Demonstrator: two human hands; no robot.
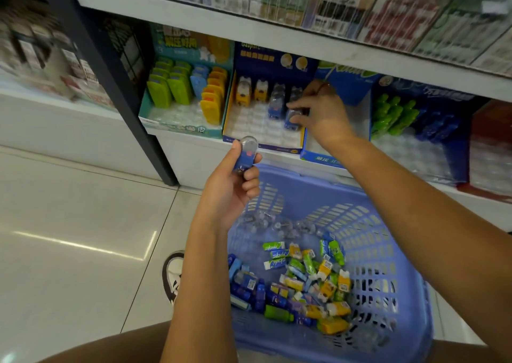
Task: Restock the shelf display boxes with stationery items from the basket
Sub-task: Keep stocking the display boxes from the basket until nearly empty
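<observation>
Head view: a blue item [246, 156] with a clear domed cap stands nearly upright in the left hand [231, 188]. Its long axis is close to vertical and the cap end points up toward the shelf [191, 154], over the far rim of the basket [388, 204]. Fingers and thumb curl round its lower half.

The right hand [322, 113] reaches into the navy box [257, 130] on the shelf, fingers closed on a second item [293, 121]. It is also blue and stands upright at the right side of the box's white slotted tray; blur hides its detail. Behind it stand more blue ones, with two yellow ones [243, 92] at the back left.

Just beside the navy box on the left, a teal box [180, 123] holds green, blue and orange pieces upright in rows. On the right comes a blue box [357, 93], and past it stand green and blue bottles [393, 117].

The lilac basket holds a loose heap [310, 282] of yellow, blue, green and white packs lying all ways, with clear-capped ones nearer its far wall. A shoe [174, 272] rests on the tiled floor [69, 224], left of the basket.
</observation>
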